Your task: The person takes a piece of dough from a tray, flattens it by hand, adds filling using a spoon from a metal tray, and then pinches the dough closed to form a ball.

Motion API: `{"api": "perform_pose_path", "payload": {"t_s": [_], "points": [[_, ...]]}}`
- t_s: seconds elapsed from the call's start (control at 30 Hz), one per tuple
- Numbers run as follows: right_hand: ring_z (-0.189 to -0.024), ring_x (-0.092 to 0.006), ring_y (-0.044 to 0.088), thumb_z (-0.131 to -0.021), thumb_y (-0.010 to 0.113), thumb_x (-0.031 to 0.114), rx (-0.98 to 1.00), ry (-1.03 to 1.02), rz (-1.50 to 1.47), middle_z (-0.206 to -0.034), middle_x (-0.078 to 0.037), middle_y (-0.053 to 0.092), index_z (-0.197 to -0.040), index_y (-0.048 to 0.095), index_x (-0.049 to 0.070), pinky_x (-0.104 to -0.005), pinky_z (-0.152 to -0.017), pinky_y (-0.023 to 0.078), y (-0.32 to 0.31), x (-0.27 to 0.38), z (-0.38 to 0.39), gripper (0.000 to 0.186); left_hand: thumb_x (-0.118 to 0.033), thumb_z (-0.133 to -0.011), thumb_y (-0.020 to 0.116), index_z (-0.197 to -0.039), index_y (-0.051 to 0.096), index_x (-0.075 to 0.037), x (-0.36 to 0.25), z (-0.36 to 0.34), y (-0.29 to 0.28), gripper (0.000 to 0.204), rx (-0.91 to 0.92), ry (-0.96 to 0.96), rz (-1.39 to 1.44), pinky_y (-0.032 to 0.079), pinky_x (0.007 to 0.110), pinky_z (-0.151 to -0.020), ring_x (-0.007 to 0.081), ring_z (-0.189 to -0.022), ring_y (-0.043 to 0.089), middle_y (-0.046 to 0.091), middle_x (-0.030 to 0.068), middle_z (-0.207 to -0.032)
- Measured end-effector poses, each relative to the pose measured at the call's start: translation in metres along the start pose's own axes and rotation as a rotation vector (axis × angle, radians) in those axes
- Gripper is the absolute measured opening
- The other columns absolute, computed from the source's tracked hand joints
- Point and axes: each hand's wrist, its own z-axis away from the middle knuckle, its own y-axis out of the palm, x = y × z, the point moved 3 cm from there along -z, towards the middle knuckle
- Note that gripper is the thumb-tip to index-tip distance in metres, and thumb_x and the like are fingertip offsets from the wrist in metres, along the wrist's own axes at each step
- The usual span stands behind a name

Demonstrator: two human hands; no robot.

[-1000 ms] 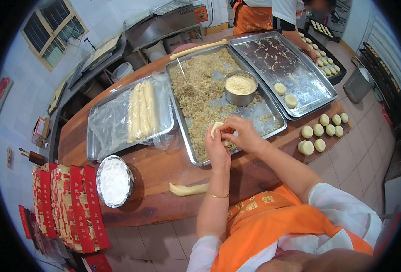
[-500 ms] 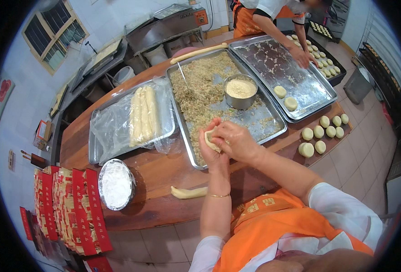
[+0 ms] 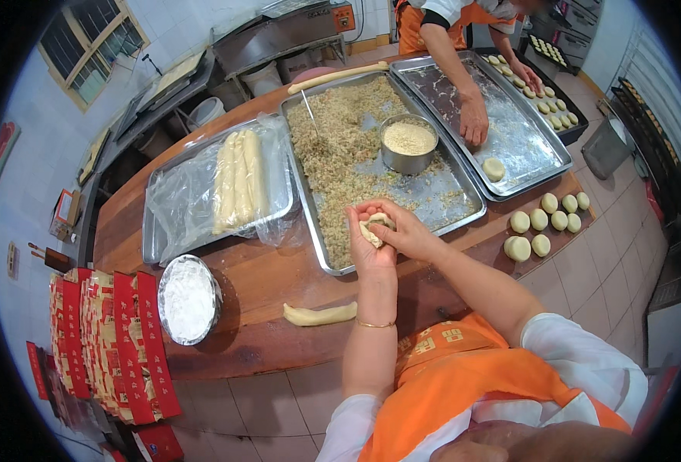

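Observation:
My left hand (image 3: 373, 258) cups a small piece of pale dough (image 3: 369, 233) above the near edge of a tray of crumbly filling. The fingers of my right hand (image 3: 411, 233) pinch the same dough from the right, and its edge curls into a hollow. Filling (image 3: 336, 154) covers much of the metal tray (image 3: 457, 206). In that tray stands a round metal tin (image 3: 407, 163) of pale grains. A short dough roll (image 3: 319, 315) lies on the wooden table, left of my left forearm.
Dough strips (image 3: 239, 181) lie on a plastic-lined tray (image 3: 154, 239). A flour bowl (image 3: 189, 300) stands near red packages (image 3: 148, 346). Several dough rounds (image 3: 540, 221) sit at the right table edge. A co-worker's hand (image 3: 475, 122) reaches into another metal tray (image 3: 529, 165), the other over a dark tray.
My hands have turned the dough, showing its hollow. The co-worker's one hand has moved left to the metal tray, where only one dough round now shows. The view has shifted slightly.

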Motion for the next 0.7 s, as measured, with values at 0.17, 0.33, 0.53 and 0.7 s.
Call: {"api": "perform_pose_path", "payload": {"t_s": [0.17, 0.33, 0.53, 0.7], "points": [[-0.115, -0.0165, 0.059, -0.094, 0.058, 0.011, -0.065, 0.021, -0.112, -0.12, -0.01, 0.064, -0.134, 0.054, 0.0, -0.031, -0.101, 0.046, 0.01, -0.004, 0.003, 0.041, -0.038, -0.098, 0.059, -0.089, 0.059, -0.011, 0.005, -0.001, -0.009, 0.029, -0.045, -0.032, -0.005, 0.057, 0.037, -0.078, 0.0204, -0.085, 0.064, 0.064, 0.0061, -0.089], [-0.125, -0.0141, 0.052, -0.096, 0.057, 0.024, -0.129, 0.017, -0.515, -0.132, -0.009, 0.058, -0.139, 0.052, 0.004, -0.0295, -0.103, 0.043, -0.005, 0.012, -0.003, 0.048, -0.029, -0.102, 0.045, -0.116, 0.06, -0.008, -0.004, 0.047, 0.045, 0.029, 0.139, -0.056, -0.025, 0.052, 0.042, -0.094, 0.0236, -0.106, 0.06, 0.061, 0.0107, -0.115], [-0.139, -0.0346, 0.041, -0.094, 0.061, 0.027, -0.307, -0.493, 0.804, -0.147, -0.022, 0.047, -0.104, 0.073, 0.004, -0.0402, -0.11, 0.037, -0.025, 0.026, 0.001, 0.028, -0.03, -0.104, 0.048, -0.102, 0.061, -0.008, -0.008, 0.012, -0.002, 0.026, 0.017, -0.021, 0.002, 0.054, 0.039, -0.084, 0.0223, -0.089, 0.063, 0.064, 0.0077, -0.098], [-0.13, -0.03, 0.053, -0.092, 0.06, 0.013, -0.243, -0.255, 0.284, -0.139, -0.02, 0.055, -0.119, 0.065, 0.002, -0.0387, -0.107, 0.041, -0.006, 0.008, -0.001, 0.03, -0.035, -0.102, 0.056, -0.094, 0.062, -0.004, 0.0, 0.006, -0.01, 0.032, 0.089, -0.057, 0.054, 0.055, 0.036, -0.081, 0.0206, -0.085, 0.062, 0.063, 0.0066, -0.089]]}}
